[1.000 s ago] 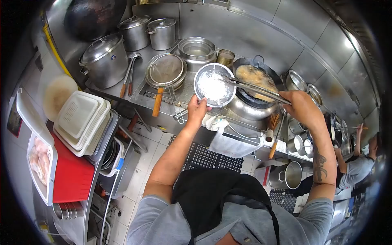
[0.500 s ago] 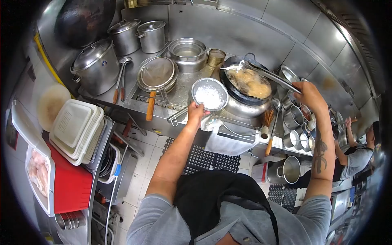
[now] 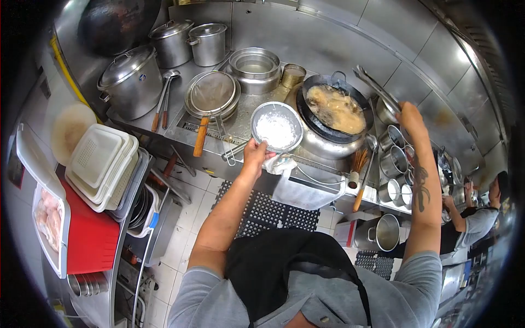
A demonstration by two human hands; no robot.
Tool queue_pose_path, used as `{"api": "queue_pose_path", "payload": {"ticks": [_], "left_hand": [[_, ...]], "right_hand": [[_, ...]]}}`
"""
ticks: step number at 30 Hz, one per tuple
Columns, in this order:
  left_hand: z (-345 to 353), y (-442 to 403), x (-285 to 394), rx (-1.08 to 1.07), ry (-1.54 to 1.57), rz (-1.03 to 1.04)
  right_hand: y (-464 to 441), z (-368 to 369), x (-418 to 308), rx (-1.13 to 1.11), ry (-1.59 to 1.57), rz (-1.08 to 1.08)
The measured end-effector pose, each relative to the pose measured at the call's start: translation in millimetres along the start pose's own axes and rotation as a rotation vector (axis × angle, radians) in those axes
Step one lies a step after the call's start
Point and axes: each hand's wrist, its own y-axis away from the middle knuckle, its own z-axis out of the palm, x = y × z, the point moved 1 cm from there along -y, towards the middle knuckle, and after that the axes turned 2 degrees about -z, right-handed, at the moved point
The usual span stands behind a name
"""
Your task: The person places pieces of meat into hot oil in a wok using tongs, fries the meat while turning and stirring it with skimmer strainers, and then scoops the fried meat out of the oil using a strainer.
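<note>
Centre: white powder (image 3: pixel 275 131), silver-grey bowl (image 3: pixel 255 126). Upper right: golden-brown food (image 3: pixel 334 111), black wok (image 3: pixel 364 103). Lower left: red bin (image 3: pixel 90 238). Bottom: black apron (image 3: pixel 268 265), plain grey shirt (image 3: pixel 205 292).

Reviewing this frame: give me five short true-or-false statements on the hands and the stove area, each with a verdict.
1. The left hand holds a bowl with white powder in it. True.
2. The tongs are dipped in the wok. False: the right hand holds the tongs up, with their tips out of the wok.
3. Golden-brown food is in the wok. True.
4. The wooden-handled strainer hangs on the wall. False: the strainer rests over a round vessel on the worktop.
5. The three tall pots at the back left have lids on. True.
</note>
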Motion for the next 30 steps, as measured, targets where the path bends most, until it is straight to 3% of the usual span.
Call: {"api": "queue_pose_path", "payload": {"ticks": [6,14,16,21,30], "left_hand": [[1,-8,13,-0.03,-0.009,0.061],[10,1,29,-0.135,-0.023,0.226],[13,5,30,-0.169,-0.041,0.294],[5,-1,20,-0.131,-0.051,0.241],[-25,-10,-14,0.038,-0.037,-0.047]], "right_hand": [[54,-97,-84,-0.016,-0.192,-0.268],[96,-96,-151,-0.503,-0.262,-0.477],[99,-87,-152,-0.457,-0.286,-0.504],[103,-90,-145,-0.333,-0.272,-0.51],[76,-65,-88,-0.251,-0.178,-0.293]]}}
